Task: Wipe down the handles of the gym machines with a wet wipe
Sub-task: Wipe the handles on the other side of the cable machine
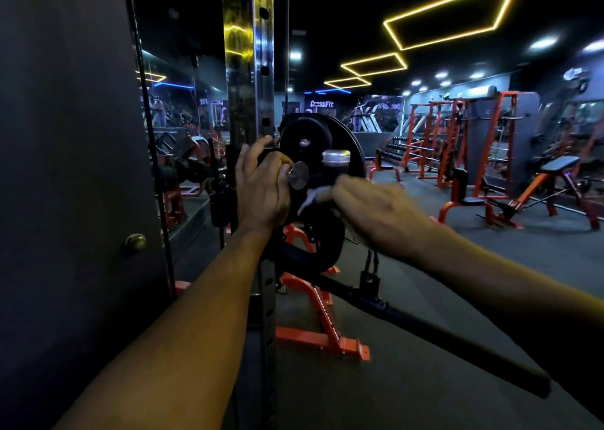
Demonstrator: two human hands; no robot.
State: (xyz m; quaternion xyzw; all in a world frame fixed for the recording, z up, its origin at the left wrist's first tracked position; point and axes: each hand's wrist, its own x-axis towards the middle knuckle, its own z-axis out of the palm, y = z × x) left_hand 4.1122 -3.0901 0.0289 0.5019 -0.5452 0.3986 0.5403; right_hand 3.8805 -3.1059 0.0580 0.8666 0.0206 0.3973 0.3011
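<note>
Wiping going on mid-task: right hand (pixel 369 207) pressing wet wipe (pixel 312 197) onto black handle (pixel 333 173) beside weight plate (pixel 305 135); left hand (pixel 261 184) gripping machine left of plate. Other machines beyond probably remaining.

A dark gym hall is seen beyond the grip; the black ceiling (pixel 343 11) is lit by yellow diamond-shaped light strips (pixel 452 13) up and to the right of it, with round white spotlights (pixel 542 42) farther right; orange racks (pixel 434 135) and an orange bench (pixel 552 181) are set on the grey floor (pixel 408 240) well to the right; a mirror (pixel 183 109) and a grey door (pixel 65 135) with a brass knob (pixel 134 242) are found to the left; a glowing sign (pixel 322 104) is hung on the far wall.
</note>
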